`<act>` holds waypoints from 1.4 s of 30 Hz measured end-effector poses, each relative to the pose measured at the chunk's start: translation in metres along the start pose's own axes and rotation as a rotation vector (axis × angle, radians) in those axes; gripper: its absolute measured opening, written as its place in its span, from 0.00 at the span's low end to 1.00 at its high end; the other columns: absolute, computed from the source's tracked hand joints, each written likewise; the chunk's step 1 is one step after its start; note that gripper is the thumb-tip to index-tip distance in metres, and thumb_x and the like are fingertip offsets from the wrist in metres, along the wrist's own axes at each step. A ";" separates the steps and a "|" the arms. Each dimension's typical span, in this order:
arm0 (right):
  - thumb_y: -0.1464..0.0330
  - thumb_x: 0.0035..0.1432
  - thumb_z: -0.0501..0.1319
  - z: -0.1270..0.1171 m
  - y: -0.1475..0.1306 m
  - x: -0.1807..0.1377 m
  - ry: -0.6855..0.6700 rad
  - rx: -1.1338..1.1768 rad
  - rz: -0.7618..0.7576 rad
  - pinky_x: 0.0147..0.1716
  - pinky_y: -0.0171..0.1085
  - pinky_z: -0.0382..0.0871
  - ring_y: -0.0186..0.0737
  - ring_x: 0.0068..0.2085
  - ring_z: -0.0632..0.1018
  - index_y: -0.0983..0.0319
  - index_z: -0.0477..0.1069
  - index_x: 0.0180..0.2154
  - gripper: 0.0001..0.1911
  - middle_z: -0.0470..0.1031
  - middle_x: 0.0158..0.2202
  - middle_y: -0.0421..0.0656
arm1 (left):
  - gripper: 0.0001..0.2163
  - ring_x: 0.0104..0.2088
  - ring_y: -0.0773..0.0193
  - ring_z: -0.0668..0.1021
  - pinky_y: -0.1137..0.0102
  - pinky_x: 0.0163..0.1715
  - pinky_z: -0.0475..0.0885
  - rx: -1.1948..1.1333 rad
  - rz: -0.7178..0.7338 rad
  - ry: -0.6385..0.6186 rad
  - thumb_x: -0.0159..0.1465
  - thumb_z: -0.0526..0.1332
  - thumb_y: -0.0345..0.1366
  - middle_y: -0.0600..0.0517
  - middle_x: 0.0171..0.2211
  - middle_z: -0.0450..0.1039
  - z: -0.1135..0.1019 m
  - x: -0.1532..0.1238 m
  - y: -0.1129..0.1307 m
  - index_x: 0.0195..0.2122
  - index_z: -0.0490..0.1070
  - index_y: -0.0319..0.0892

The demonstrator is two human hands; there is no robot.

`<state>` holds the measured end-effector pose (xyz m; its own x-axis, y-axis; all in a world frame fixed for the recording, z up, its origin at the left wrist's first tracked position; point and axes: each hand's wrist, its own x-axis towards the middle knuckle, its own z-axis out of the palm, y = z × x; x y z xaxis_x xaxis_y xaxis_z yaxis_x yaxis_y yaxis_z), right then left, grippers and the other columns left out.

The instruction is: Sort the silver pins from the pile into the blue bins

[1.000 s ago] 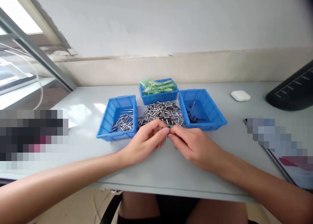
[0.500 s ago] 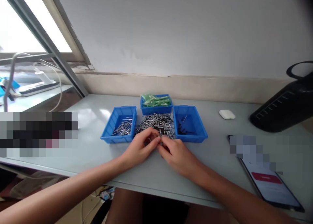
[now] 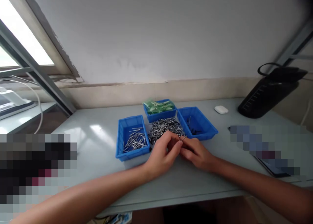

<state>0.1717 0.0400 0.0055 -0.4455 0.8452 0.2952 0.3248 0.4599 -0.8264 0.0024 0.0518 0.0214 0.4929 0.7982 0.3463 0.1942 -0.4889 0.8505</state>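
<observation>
My left hand [image 3: 163, 152] and my right hand [image 3: 197, 153] meet fingertip to fingertip at the near edge of a loose pile of silver metal pins [image 3: 164, 127] on the grey table [image 3: 97, 149]. Both hands are pinched closed. A thin silver pin [image 3: 184, 138] sticks out between the fingertips of the two hands. To the left stands a blue tray [image 3: 126, 152] with silver pins in it. At the right, a blue tray [image 3: 205, 126] holds a few dark small parts. A third blue tray [image 3: 161, 114] behind the pile holds green plastic pieces.
A white earbud case [image 3: 221, 109] lies at the back right, next to a black device [image 3: 267, 93] leaning by the wall. A phone [image 3: 274, 168] lies at the right edge. A window frame [image 3: 36, 70] and cables stand at the left.
The view has swung, so the trays sit further right and higher in the picture. My hands stay pinched together at the pile's near edge, and a pin now shows between the fingertips.
</observation>
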 end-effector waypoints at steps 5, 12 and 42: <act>0.60 0.68 0.45 0.004 0.005 0.005 0.042 0.011 -0.038 0.23 0.33 0.58 0.31 0.21 0.64 0.59 0.57 0.24 0.20 0.62 0.19 0.35 | 0.09 0.27 0.66 0.68 0.70 0.28 0.65 -0.103 -0.111 0.048 0.68 0.52 0.39 0.55 0.26 0.65 0.005 0.001 -0.001 0.33 0.61 0.42; 0.53 0.68 0.43 0.004 0.007 -0.001 0.055 0.285 0.161 0.19 0.32 0.57 0.31 0.18 0.63 0.61 0.60 0.18 0.30 0.60 0.15 0.36 | 0.08 0.25 0.69 0.67 0.73 0.24 0.63 -0.072 -0.132 0.001 0.67 0.53 0.37 0.56 0.24 0.63 0.014 0.005 0.000 0.31 0.58 0.42; 0.60 0.69 0.48 -0.020 -0.020 -0.003 -0.357 0.554 0.497 0.29 0.32 0.65 0.32 0.27 0.69 0.61 0.68 0.34 0.17 0.71 0.26 0.39 | 0.06 0.22 0.72 0.71 0.76 0.26 0.67 -0.440 -0.198 0.000 0.68 0.57 0.36 0.58 0.22 0.66 0.001 0.003 0.000 0.35 0.67 0.40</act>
<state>0.1832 0.0339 0.0306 -0.6270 0.7342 -0.2603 0.1372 -0.2248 -0.9647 0.0051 0.0539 0.0223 0.4824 0.8610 0.1610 -0.0930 -0.1325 0.9868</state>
